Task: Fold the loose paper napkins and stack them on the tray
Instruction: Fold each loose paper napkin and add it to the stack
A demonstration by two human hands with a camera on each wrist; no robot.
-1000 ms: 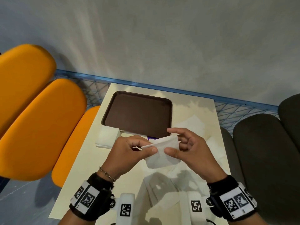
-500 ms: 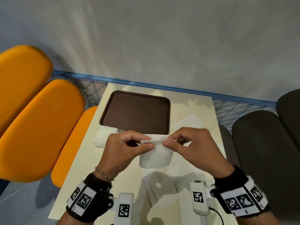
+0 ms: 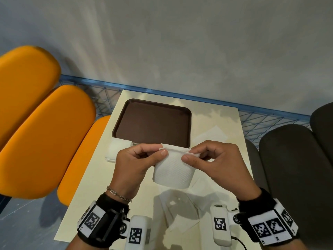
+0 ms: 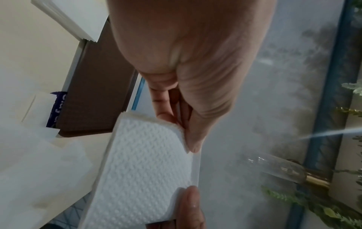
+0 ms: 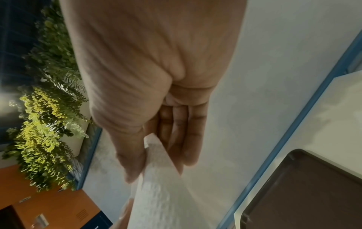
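A white embossed paper napkin (image 3: 173, 170) hangs doubled over in the air above the table's middle, held by both hands. My left hand (image 3: 160, 152) pinches its top left corner between thumb and forefinger; the same napkin (image 4: 145, 167) fills the left wrist view. My right hand (image 3: 189, 156) pinches the top right corner, with the napkin (image 5: 162, 193) running off from thumb and fingers. Beyond the hands lies a dark brown tray (image 3: 153, 121) with nothing on it. Loose flat napkins (image 3: 180, 213) lie on the table below the hands.
A pile of white napkins (image 3: 117, 148) sits at the tray's near left corner. Another flat napkin (image 3: 212, 134) lies right of the tray. Orange seats (image 3: 45, 132) flank the cream table (image 3: 93, 186) on the left, dark grey seats (image 3: 292, 168) on the right. A blue rail (image 3: 198, 98) and grey wall stand behind.
The hands turned the napkin from a slanted hold to a level one, both now pinching its top edge. The right hand's fingers curled in from their spread pose.
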